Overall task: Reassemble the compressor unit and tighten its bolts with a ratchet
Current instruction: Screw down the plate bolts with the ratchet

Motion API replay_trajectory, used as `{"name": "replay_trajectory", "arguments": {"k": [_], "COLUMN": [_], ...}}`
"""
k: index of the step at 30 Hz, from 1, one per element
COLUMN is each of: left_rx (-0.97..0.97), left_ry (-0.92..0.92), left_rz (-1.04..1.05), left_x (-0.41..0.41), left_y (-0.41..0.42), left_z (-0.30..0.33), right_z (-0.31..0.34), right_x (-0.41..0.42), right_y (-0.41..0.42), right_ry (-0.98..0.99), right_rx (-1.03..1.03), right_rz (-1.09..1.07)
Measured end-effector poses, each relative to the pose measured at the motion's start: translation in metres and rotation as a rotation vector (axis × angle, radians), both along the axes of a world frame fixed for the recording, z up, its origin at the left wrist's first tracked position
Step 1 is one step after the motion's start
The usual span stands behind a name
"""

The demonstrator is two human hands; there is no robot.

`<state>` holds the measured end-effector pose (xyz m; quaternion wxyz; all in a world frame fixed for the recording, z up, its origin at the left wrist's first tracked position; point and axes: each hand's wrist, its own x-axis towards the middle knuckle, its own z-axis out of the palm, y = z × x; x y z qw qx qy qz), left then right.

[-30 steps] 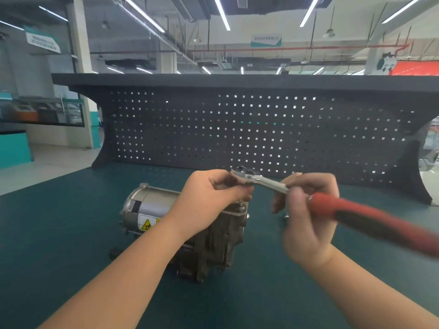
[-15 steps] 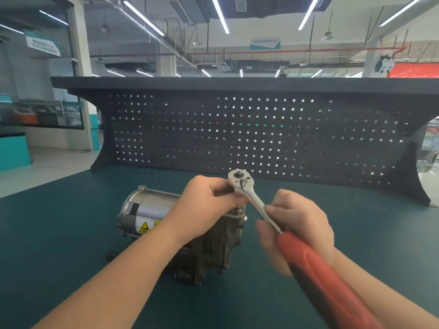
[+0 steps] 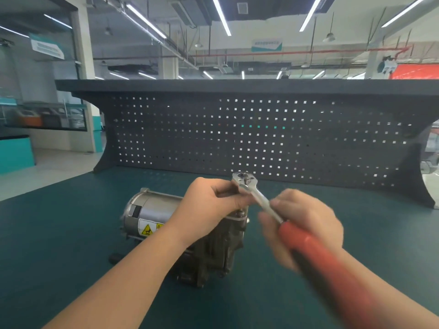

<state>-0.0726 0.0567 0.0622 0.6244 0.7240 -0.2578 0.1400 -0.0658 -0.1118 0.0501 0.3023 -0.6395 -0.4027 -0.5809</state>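
Workbench (image 3: 59,245), green mat, carries compressor unit (image 3: 166,217) lying on its side beneath left-hand fingers. Ratchet (image 3: 261,200) head sits above unit's right end. Left hand (image 3: 209,205) pinches below ratchet head; right hand (image 3: 306,224), blurred, grips the red handle.

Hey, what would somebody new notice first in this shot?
Probably the red-handled silver ratchet, angled across the centre: the right hand grips its shaft, the left hand holds near its head. Beneath sits the grey metal compressor unit with a yellow warning label, on the dark teal bench top.
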Motion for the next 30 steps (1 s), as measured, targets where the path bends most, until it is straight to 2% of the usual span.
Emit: {"name": "replay_trajectory", "arguments": {"k": [1, 2, 3, 4, 5, 7, 9, 11, 13, 14, 16, 17, 18, 19, 20, 22, 24, 27, 28, 29, 30], "left_rx": [0.006, 0.022, 0.037, 0.039, 0.031, 0.032, 0.045, 0.043, 0.004, -0.01, -0.011, -0.006, 0.006, 0.017, 0.028, 0.046, 0.036, 0.051, 0.058, 0.064, 0.063], "left_ry": [0.002, -0.007, -0.009, -0.008, 0.004, 0.017, 0.02, 0.015, 0.022, 0.021, 0.025, 0.029, 0.026, 0.024, 0.022, 0.019, 0.035, 0.039, 0.036, 0.028, 0.017], "left_rz": [-0.017, -0.017, -0.006, 0.005, 0.012, 0.036, 0.043, 0.044, 0.046, 0.044, 0.029, 0.007, -0.008, -0.016, -0.021, -0.015, 0.01, 0.032, 0.04, 0.049, 0.061], "left_x": [-0.001, 0.0, -0.001, -0.001, -0.001, 0.0, 0.0, 0.001, 0.001, 0.001, 0.001, 0.001, 0.002, 0.002, 0.002, 0.0, -0.001, 0.002, 0.003, 0.003, 0.004], "left_y": [0.0, 0.0, 0.001, 0.002, 0.003, 0.004, 0.004, 0.003, 0.002, 0.002, 0.001, 0.002, 0.003, 0.004, 0.004, 0.005, 0.005, 0.006, 0.006, 0.005, 0.004], "left_z": [0.001, 0.001, 0.001, 0.002, 0.002, 0.001, 0.001, -0.001, -0.001, -0.001, -0.001, -0.001, -0.001, -0.001, -0.001, 0.001, 0.002, 0.0, -0.001, -0.002, -0.003], "right_z": [-0.001, -0.004, -0.005, -0.005, -0.003, 0.005, 0.014, 0.012, 0.006, 0.003, 0.005, 0.007, 0.008, 0.007, 0.003, -0.004, -0.004, 0.012, 0.015, 0.013, 0.011], "right_x": [-0.003, -0.005, -0.006, -0.006, -0.007, -0.004, 0.004, 0.009, 0.004, 0.001, -0.003, -0.003, -0.004, -0.006, -0.003, 0.001, 0.001, 0.008, 0.01, 0.009, 0.008], "right_y": [0.001, 0.003, 0.004, 0.004, 0.003, 0.004, 0.005, 0.007, 0.008, 0.006, 0.003, 0.001, 0.001, 0.003, 0.003, 0.001, 0.002, 0.004, 0.005, 0.007, 0.009], "right_ry": [-0.132, -0.181, -0.15, -0.043, 0.111, 0.514, 0.867, 0.982, 0.77, 0.56, 0.076, -0.156, -0.28, -0.345, -0.363, -0.154, 0.203, 0.89, 1.019, 1.057, 1.013], "right_rx": [-0.082, -0.102, -0.068, 0.034, 0.191, 0.562, 0.826, 0.936, 0.789, 0.613, 0.166, -0.032, -0.206, -0.287, -0.284, -0.124, 0.265, 0.827, 0.927, 0.986, 0.986], "right_rz": [0.029, 0.058, 0.064, 0.092, 0.21, 0.656, 1.036, 1.145, 0.991, 0.76, 0.127, -0.044, -0.007, 0.06, 0.129, 0.289, 0.435, 1.032, 1.146, 1.184, 1.154]}}
